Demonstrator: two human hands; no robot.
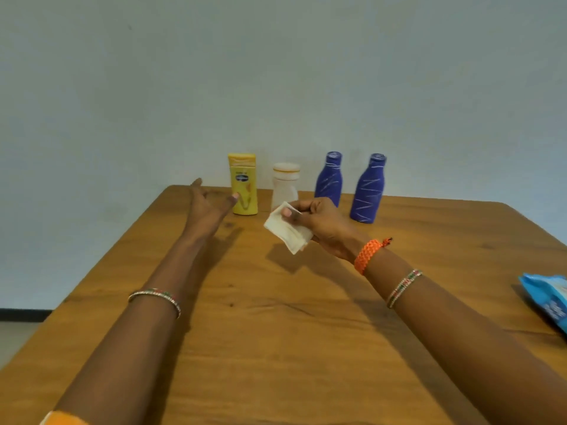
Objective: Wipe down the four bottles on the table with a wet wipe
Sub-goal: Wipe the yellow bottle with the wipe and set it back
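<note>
Right hand [319, 223] pinches a folded white wet wipe [287, 231] above the wood-grain surface [276, 332]. Left hand [208, 207] spread, fingers straight, holding nothing, beside the flat yellow bottle [243, 184]. Frosted white bottle [285, 187] and two thread-wrapped blue bottles [329, 177] [368, 188] stand in a row at the back.

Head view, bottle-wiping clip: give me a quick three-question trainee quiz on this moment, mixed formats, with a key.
1. True or false: the left hand is gripping the yellow bottle.
2. Multiple choice: what does the right hand hold? A) a blue bottle B) a folded wet wipe C) the blue wipe pack
3. Fill in: standing between the yellow bottle and the two blue bottles is a ______ bottle.

Key
1. False: the hand is open, reaching toward the bottle, which stands on the table.
2. B: pinched between thumb and fingers.
3. White.
</note>
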